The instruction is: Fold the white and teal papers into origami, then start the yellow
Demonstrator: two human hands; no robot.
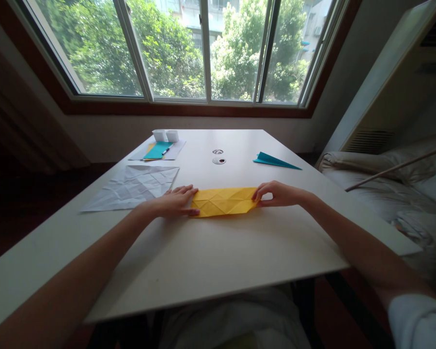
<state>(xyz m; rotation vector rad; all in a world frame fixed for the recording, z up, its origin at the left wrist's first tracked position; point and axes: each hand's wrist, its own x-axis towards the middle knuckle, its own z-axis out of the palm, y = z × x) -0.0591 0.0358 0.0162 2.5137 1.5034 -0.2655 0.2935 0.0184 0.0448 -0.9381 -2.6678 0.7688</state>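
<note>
A folded strip of yellow paper (pixel 225 201), marked with crossing creases, lies lengthwise on the white table in front of me. My left hand (pixel 176 199) rests flat at its left end, fingers stretched toward the upper edge and thumb apart at the lower corner. At the other end, my right hand (pixel 272 194) pinches the paper between thumb and fingers. The lower right edge there seems slightly lifted. Close to my left hand lies a creased white sheet (pixel 134 186).
A folded teal paper piece (pixel 276 161) lies at the right. Two round table fittings (pixel 219 160) sit mid-table. At the back left are teal paper (pixel 158 150), a pen (pixel 167 150) and two small white containers (pixel 159 135). The table's front edge (pixel 218 294) is near me.
</note>
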